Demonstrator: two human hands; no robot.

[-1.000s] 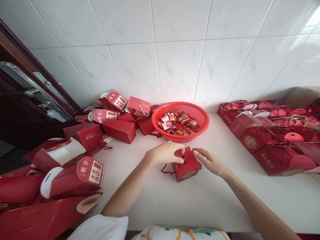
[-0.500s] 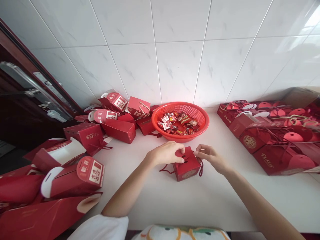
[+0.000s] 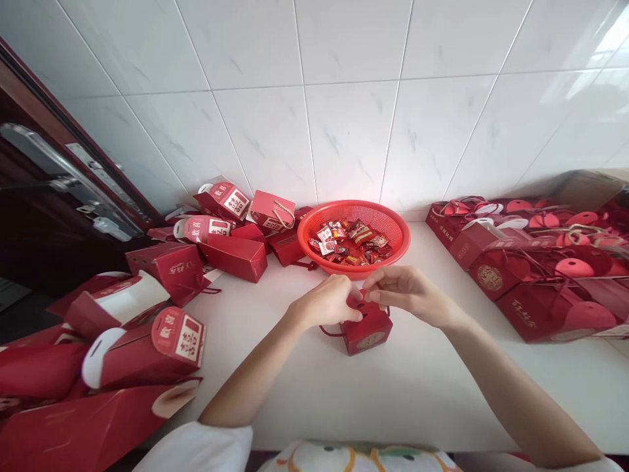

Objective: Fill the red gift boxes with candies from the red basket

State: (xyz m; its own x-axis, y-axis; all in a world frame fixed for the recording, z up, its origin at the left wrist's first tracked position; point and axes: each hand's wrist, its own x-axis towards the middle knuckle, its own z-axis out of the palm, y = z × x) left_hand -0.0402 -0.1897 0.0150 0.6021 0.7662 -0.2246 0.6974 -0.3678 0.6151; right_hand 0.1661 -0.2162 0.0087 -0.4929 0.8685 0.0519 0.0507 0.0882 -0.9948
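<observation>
A small red gift box (image 3: 367, 333) with a gold emblem on its front stands on the white counter before me. My left hand (image 3: 330, 301) is closed on its left side and top, the thumb lying on the lid beside a dark hole. Over the back of the lid my right hand (image 3: 410, 295) is pinched, its fingertips close to the left hand's; the red cord runs up into it, its end hidden behind the fingers. On the box's left side a loop of red cord (image 3: 333, 333) hangs out.
Behind the box a red plastic basket (image 3: 354, 267) holds wrapped candies (image 3: 361, 236). Red boxes (image 3: 236, 255), some with flaps raised, crowd the left side. At right, rows of corded red boxes (image 3: 528, 308) stand together. A tiled wall (image 3: 348, 144) closes the back; a dark door (image 3: 34, 216) is at far left.
My right hand has moved left and slightly up, from the box's right side to over its lid. The cord loop that hung at right has been drawn up. The left hand stays on the box.
</observation>
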